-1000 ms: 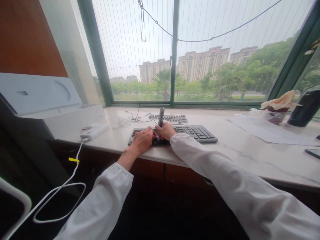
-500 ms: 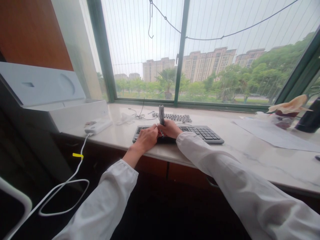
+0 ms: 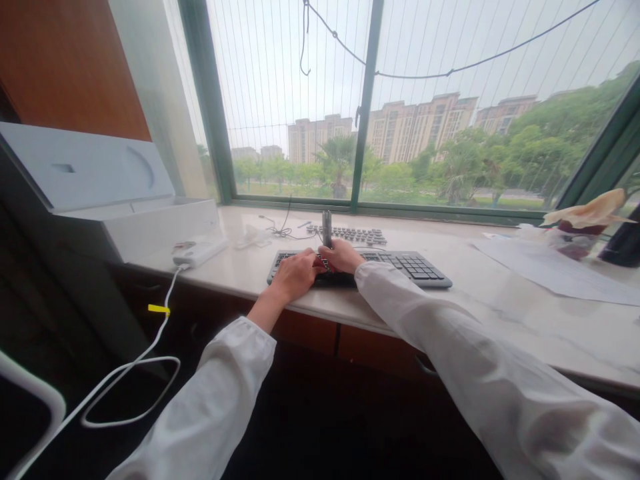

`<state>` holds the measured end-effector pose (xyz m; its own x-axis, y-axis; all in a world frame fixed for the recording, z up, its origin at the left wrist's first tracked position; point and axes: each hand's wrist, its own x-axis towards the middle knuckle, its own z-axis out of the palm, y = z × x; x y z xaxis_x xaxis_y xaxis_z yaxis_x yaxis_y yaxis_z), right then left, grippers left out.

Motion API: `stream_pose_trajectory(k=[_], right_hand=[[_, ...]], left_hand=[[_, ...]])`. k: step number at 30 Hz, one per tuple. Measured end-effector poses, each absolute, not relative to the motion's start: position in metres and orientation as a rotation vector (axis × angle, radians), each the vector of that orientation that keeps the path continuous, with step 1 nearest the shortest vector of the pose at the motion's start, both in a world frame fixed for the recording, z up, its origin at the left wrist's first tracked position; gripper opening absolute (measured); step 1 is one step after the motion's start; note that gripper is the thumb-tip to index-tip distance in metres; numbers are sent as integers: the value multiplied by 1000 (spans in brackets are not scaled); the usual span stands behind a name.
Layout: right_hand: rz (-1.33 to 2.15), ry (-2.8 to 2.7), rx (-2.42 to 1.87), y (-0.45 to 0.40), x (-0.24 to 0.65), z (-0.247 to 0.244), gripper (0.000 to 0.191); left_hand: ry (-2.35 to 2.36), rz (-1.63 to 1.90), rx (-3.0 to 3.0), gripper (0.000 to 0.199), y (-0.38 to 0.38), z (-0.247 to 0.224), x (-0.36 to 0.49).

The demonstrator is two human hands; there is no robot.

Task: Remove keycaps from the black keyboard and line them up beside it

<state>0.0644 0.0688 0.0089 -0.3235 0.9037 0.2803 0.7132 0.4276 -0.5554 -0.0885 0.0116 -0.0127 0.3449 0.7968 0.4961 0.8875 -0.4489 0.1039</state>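
A black keyboard (image 3: 419, 268) lies on the countertop, under both of my hands. In my right hand (image 3: 345, 256) is a slim dark upright tool (image 3: 327, 229), its kind unclear, with the fingers closed round it and its lower end at the keyboard. My left hand (image 3: 295, 276) rests over the keyboard's left half, its fingers curled and pinched close to the tool's lower end. Whatever lies between those fingers is hidden. Behind the keyboard, several small keycaps (image 3: 367, 236) stand in rows on the counter.
To the left are an open white box (image 3: 150, 230) and a white power strip (image 3: 200, 252) with its cable hanging over the counter edge. A thin black cable (image 3: 281, 232) lies behind. Right of the keyboard are paper sheets (image 3: 545, 270), a plastic bag (image 3: 570, 241) and a dark cylindrical object (image 3: 621, 241).
The view has shifted slightly, moving everything a little to the right. The fingers of my left hand have changed position slightly beside the tool; my right hand keeps its grip.
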Motion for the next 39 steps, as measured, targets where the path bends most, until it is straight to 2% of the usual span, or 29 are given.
stream_pose_trajectory(k=[7, 14, 19, 28, 39], right_hand=[[392, -2180, -1236, 67, 68, 7, 33], [64, -2158, -1150, 64, 63, 4, 30], [-20, -2143, -1176, 61, 62, 4, 30], [-69, -2042, -1237, 64, 65, 8, 30], [134, -2067, -1178, 63, 66, 4, 34]], left_hand=[[-1571, -803, -2450, 26, 10, -11, -88], [-1550, -819, -2429, 24, 10, -12, -88], [-1544, -807, -2438, 21, 9, -11, -88], [-1521, -841, -2455, 22, 9, -11, -89], [-1570, -829, -2450, 23, 8, -10, -87]])
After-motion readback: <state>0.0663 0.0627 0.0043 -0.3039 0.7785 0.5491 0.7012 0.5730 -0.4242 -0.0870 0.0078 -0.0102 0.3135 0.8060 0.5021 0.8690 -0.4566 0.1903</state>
